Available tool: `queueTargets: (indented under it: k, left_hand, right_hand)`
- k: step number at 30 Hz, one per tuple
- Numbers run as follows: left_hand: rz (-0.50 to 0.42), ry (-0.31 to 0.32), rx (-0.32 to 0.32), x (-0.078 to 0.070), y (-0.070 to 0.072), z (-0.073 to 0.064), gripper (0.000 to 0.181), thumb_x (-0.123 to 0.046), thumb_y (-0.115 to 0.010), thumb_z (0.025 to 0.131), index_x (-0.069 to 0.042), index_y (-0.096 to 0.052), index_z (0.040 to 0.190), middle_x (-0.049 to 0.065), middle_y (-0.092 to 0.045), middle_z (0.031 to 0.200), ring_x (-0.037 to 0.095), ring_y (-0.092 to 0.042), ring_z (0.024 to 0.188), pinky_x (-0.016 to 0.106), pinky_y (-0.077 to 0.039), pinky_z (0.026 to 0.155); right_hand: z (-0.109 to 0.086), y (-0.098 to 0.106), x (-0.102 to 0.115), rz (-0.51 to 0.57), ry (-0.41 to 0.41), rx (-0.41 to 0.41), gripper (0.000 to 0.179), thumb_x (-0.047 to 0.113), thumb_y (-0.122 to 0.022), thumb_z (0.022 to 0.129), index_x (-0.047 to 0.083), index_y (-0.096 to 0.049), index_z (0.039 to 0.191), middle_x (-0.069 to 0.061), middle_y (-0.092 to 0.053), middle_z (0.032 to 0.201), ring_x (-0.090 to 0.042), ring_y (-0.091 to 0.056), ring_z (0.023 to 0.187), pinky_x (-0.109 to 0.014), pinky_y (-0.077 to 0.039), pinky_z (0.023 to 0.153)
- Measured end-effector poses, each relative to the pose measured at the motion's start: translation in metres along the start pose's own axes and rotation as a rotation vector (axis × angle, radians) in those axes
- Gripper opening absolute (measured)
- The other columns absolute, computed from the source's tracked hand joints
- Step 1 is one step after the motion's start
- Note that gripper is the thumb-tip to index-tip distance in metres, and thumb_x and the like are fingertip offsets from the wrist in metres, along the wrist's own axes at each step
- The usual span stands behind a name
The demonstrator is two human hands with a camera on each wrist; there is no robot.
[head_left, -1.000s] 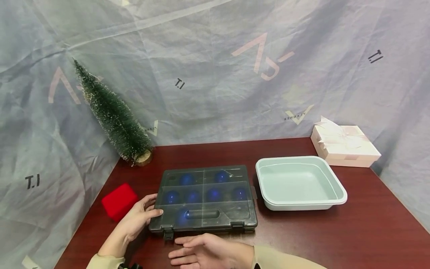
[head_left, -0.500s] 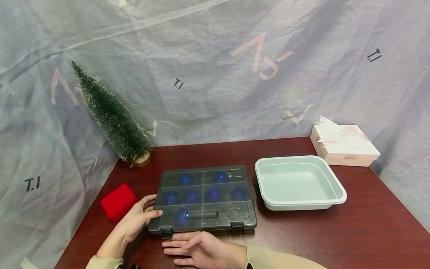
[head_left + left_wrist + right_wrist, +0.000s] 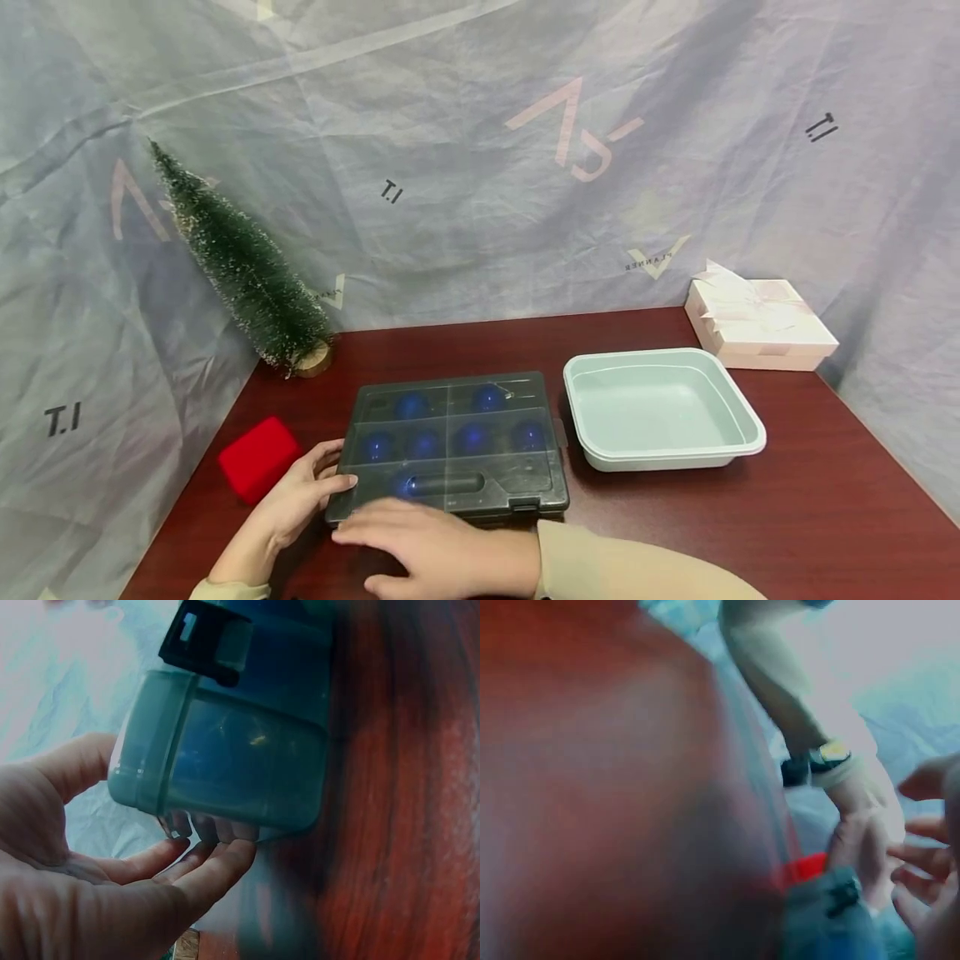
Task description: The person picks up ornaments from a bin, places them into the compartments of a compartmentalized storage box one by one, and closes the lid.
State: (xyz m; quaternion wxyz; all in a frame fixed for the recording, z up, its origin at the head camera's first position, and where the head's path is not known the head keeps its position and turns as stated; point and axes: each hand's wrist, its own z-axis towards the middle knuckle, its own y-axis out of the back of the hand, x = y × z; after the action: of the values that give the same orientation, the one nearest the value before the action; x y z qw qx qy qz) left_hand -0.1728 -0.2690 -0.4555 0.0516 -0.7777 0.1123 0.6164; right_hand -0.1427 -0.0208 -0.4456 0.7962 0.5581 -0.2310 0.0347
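A dark translucent plastic storage case (image 3: 502,475) lies closed on the table, several blue balls (image 3: 472,437) showing through its lid. My left hand (image 3: 296,496) grips the case's left end. In the left wrist view its thumb (image 3: 82,761) lies against the lid side and the fingers (image 3: 214,877) curve along the end wall. A black latch (image 3: 206,641) shows on the front side there. My right hand (image 3: 427,546), blurred, is over the front left edge with fingers extended, hiding the left latch in the head view. The right latch (image 3: 523,505) is visible.
A red box (image 3: 260,460) stands left of my left hand. Right of the case is a pale green tub (image 3: 663,454); behind it sits a white gift box (image 3: 765,321) with a bow. A small artificial Christmas tree (image 3: 240,262) stands at the back left, before a grey cloth.
My right hand, earlier palm-inward in front of the left latch, has turned its back upward and moved left over the front edge. My left hand keeps its hold on the case.
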Motion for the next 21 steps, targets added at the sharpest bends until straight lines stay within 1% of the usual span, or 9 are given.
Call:
queueTargets:
  k: [2,3,4,5,8,12,17,21]
  left_hand:
    - [-0.004,-0.003,0.014,0.0,0.001,0.0,0.074,0.001,-0.062,0.094,0.011,-0.019,0.153,0.031,-0.035,0.147,0.016,-0.058,0.112,0.034,-0.056,0.085]
    - [-0.007,-0.001,0.019,0.0,0.001,0.0,0.075,0.001,-0.061,0.094,0.011,-0.018,0.154,0.031,-0.034,0.148,0.015,-0.058,0.112,0.034,-0.056,0.085]
    - [-0.01,0.004,0.022,0.0,0.001,0.0,0.075,0.001,-0.061,0.094,0.011,-0.017,0.154,0.031,-0.033,0.148,0.014,-0.058,0.113,0.034,-0.056,0.085]
    - [-0.012,0.009,0.022,0.0,0.001,0.0,0.076,0.001,-0.061,0.094,0.011,-0.016,0.154,0.031,-0.033,0.149,0.014,-0.058,0.114,0.034,-0.056,0.085]
    - [-0.008,0.029,0.004,0.0,0.0,0.0,0.076,0.001,-0.062,0.093,0.011,-0.017,0.154,0.031,-0.032,0.151,0.018,-0.057,0.118,0.035,-0.057,0.086]
    - [0.006,0.043,-0.014,0.0,-0.001,-0.001,0.075,0.0,-0.063,0.094,0.009,-0.02,0.154,0.031,-0.03,0.153,0.026,-0.054,0.124,0.037,-0.057,0.086]
    - [0.009,0.033,-0.009,-0.001,-0.001,0.0,0.073,0.001,-0.062,0.093,0.008,-0.022,0.154,0.03,-0.031,0.152,0.026,-0.055,0.124,0.037,-0.057,0.087]
    - [0.011,0.034,-0.015,-0.001,-0.001,0.001,0.073,0.001,-0.062,0.093,0.008,-0.022,0.153,0.03,-0.031,0.152,0.025,-0.055,0.123,0.037,-0.057,0.086]
  right_hand:
    - [0.007,0.004,-0.003,-0.278,-0.041,0.03,0.069,0.048,-0.056,0.102,0.014,-0.037,0.159,-0.001,-0.037,0.161,-0.015,-0.025,0.151,-0.031,-0.023,0.12]
    - [0.01,0.004,-0.005,-0.375,-0.077,0.047,0.075,0.055,-0.055,0.1,0.015,-0.035,0.16,-0.001,-0.033,0.163,-0.019,-0.021,0.152,-0.035,-0.021,0.121]
    - [0.012,0.003,-0.007,-0.442,-0.116,0.067,0.08,0.061,-0.053,0.099,0.017,-0.032,0.162,-0.002,-0.029,0.165,-0.022,-0.018,0.153,-0.038,-0.021,0.121]
    - [0.014,0.003,-0.011,-0.477,-0.152,0.085,0.083,0.065,-0.052,0.097,0.017,-0.03,0.162,-0.003,-0.026,0.166,-0.025,-0.016,0.154,-0.041,-0.02,0.121]
    - [0.019,-0.003,-0.02,-0.47,-0.241,0.112,0.085,0.068,-0.05,0.096,0.019,-0.029,0.163,-0.004,-0.02,0.168,-0.029,-0.013,0.154,-0.044,-0.021,0.121]
    - [0.021,-0.01,-0.025,-0.463,-0.303,0.104,0.076,0.065,-0.045,0.1,0.021,-0.034,0.161,-0.008,-0.021,0.168,-0.032,-0.016,0.154,-0.045,-0.025,0.12]
    - [0.022,-0.012,-0.025,-0.504,-0.342,0.089,0.066,0.061,-0.038,0.104,0.025,-0.036,0.16,-0.012,-0.026,0.166,-0.035,-0.019,0.153,-0.042,-0.028,0.119]
    - [0.023,-0.012,-0.023,-0.513,-0.348,0.092,0.065,0.059,-0.038,0.105,0.025,-0.037,0.16,-0.013,-0.029,0.164,-0.034,-0.022,0.152,-0.042,-0.029,0.118]
